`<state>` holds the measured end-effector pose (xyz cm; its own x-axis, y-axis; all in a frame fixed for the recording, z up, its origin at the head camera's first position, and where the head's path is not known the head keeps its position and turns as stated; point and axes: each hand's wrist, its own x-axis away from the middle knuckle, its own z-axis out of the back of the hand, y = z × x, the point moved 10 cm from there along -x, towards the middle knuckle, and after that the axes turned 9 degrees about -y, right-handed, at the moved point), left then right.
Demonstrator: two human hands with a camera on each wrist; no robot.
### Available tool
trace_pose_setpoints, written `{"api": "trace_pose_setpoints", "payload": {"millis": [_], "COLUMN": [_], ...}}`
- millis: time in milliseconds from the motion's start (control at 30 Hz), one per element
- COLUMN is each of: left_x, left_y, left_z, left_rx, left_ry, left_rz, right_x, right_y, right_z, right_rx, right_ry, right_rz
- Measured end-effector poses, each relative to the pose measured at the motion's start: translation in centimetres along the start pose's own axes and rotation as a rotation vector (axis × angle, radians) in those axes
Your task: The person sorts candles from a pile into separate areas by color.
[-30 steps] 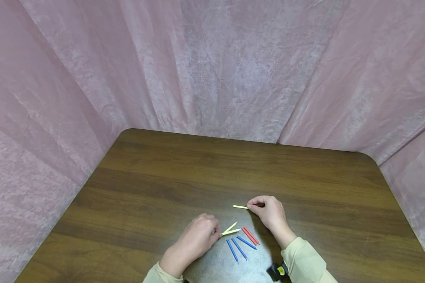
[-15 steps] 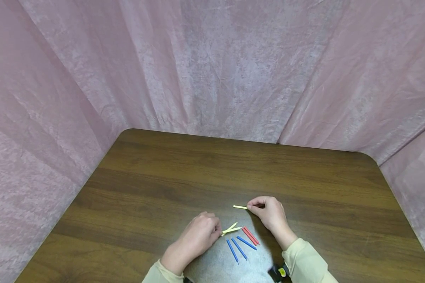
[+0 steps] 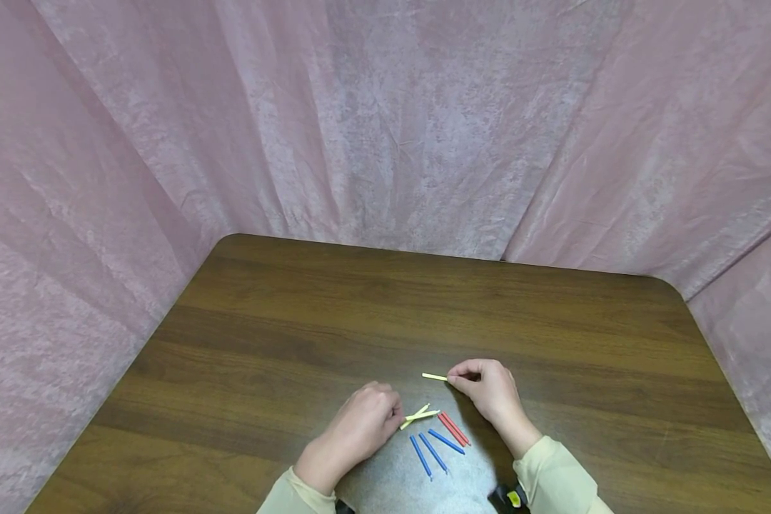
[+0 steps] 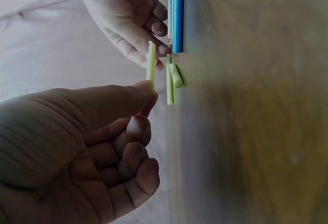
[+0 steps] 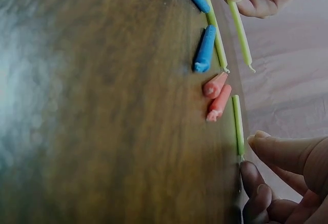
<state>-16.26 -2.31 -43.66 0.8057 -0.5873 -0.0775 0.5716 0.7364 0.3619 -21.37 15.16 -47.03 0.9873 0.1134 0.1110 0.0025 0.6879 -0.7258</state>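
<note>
In the left wrist view, my left hand [image 4: 82, 137] pinches a slim yellow candle [image 4: 151, 62] between thumb and index finger, wick end pointing away. From the head, that candle crosses just above another yellow candle [image 3: 406, 425] lying on the table. My right hand [image 3: 488, 385] is beside a third yellow candle [image 5: 238, 126], which lies flat. In the right wrist view the thumb stands slightly off this candle, and the index fingertip is right at its wick end. Two red candles [image 3: 453, 429] lie side by side between the hands. Several blue candles [image 3: 432, 452] fan out nearer me.
A brown wood-grain table [image 3: 283, 307] carries everything. Pink velvety curtains [image 3: 385, 128] hang behind it and at both sides. A black wrist strap with a yellow patch [image 3: 512, 497] sits at my right sleeve [image 3: 555, 478].
The candle in my left hand has shifted slightly away from me and now crosses over the yellow one beneath. My right hand and its nearby candle have hardly moved.
</note>
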Motion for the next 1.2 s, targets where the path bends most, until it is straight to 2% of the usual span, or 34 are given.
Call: {"api": "trace_pose_setpoints", "payload": {"millis": [367, 1200], "left_x": [-0.4, -1.4], "left_y": [-0.2, -0.2], "left_z": [0.0, -0.1], "left_rx": [0.003, -0.008], "left_ry": [-0.007, -0.013], "left_rz": [0.016, 0.006], "right_x": [0.2, 1.2], "right_y": [0.1, 0.7], "right_z": [0.2, 0.6], "right_rx": [-0.007, -0.013], "right_ry": [0.005, 0.012], "right_rz": [-0.001, -0.015]}}
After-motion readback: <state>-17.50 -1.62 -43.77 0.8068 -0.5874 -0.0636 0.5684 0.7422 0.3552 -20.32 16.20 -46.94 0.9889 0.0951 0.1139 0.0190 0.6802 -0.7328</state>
